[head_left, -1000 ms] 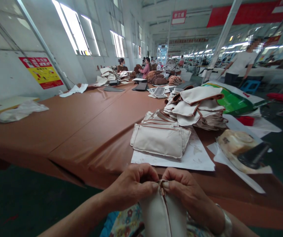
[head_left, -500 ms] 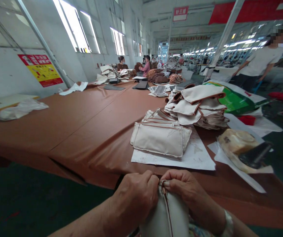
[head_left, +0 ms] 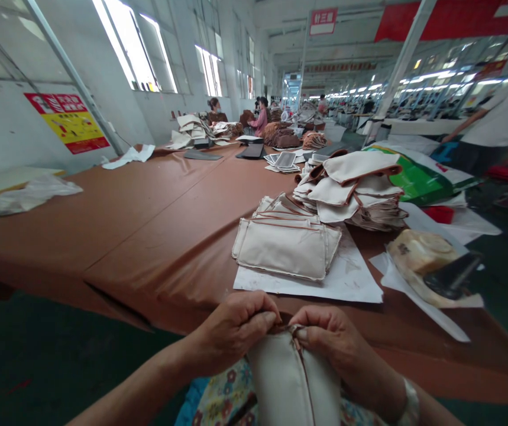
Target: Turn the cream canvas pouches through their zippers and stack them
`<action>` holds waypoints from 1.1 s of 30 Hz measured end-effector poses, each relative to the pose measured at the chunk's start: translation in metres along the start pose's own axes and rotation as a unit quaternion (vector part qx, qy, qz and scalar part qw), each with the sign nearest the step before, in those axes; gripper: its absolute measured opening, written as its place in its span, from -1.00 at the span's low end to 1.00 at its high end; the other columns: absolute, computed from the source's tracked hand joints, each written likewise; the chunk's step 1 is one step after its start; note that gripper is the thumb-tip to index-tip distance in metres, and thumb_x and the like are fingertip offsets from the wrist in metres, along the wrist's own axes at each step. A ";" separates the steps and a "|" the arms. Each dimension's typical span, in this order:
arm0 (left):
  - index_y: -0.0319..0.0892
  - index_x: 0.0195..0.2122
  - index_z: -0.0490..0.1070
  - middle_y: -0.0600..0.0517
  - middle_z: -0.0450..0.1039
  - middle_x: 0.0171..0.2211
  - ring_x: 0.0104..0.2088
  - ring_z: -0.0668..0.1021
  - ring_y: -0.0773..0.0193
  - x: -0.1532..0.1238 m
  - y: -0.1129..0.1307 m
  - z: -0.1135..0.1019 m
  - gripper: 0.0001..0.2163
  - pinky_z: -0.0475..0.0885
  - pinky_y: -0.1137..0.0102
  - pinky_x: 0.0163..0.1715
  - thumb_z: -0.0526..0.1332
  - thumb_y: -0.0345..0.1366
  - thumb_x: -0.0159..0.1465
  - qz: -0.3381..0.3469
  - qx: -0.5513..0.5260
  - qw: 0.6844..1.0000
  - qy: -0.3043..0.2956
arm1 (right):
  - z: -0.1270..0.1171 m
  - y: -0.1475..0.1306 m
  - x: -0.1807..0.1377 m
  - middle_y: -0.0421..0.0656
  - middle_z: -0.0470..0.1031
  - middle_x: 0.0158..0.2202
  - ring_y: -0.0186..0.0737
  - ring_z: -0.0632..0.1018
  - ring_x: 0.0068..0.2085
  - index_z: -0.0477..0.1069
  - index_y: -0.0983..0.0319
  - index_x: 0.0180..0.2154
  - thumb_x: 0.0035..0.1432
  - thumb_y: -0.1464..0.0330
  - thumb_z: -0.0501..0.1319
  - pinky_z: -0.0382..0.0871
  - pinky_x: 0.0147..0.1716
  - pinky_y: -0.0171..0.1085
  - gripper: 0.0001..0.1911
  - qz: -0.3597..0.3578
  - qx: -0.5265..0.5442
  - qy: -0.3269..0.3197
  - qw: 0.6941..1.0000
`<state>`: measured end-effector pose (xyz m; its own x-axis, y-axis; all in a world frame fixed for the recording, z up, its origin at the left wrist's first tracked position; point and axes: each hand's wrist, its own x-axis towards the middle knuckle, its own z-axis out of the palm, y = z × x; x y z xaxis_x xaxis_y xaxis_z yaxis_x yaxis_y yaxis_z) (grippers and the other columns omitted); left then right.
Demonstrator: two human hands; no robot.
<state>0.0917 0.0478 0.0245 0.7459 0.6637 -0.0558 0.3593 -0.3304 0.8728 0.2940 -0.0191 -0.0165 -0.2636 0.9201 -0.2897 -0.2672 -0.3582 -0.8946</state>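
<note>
A cream fabric pouch piece (head_left: 280,378) with a brown-edged seam down its middle hangs between my hands, over my lap at the table's front edge. My left hand (head_left: 242,325) pinches its top edge at the left corner, thumb against fingers. On the other side of the seam's top end, my right hand (head_left: 333,337) is closed on the same edge. Just beyond lies a stack of similar cream pieces (head_left: 280,248) on a white paper sheet (head_left: 355,284).
A brown-covered table (head_left: 116,225) stretches ahead. Behind the near stack rises a taller pile of cream pieces (head_left: 355,189), beside a green bag (head_left: 422,171). At right sit a yellowish block (head_left: 422,251) and a black object (head_left: 453,275). A person in a white shirt (head_left: 502,112) stands farther right.
My left hand has turned and shifted left along the top edge, uncovering more of the pouch piece. The right hand keeps its hold. The person in white has moved right.
</note>
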 end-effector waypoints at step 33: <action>-0.26 -0.37 0.40 0.11 0.28 -0.51 -0.50 0.26 0.39 -0.007 0.001 0.012 -0.85 0.17 0.49 -0.52 0.10 -0.33 0.27 -0.043 -0.117 0.992 -0.020 | -0.001 0.001 -0.009 -0.23 0.34 -0.51 -0.42 0.22 -0.49 0.45 0.35 -0.43 0.06 0.28 0.32 0.05 -0.50 -0.40 -0.77 -0.012 -0.011 -0.063 0.998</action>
<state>0.0936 0.0350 0.0202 0.7414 0.6543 -0.1493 0.2859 -0.1067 0.9523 0.2967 -0.0280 -0.0154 -0.3725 0.9005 -0.2246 -0.2555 -0.3321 -0.9080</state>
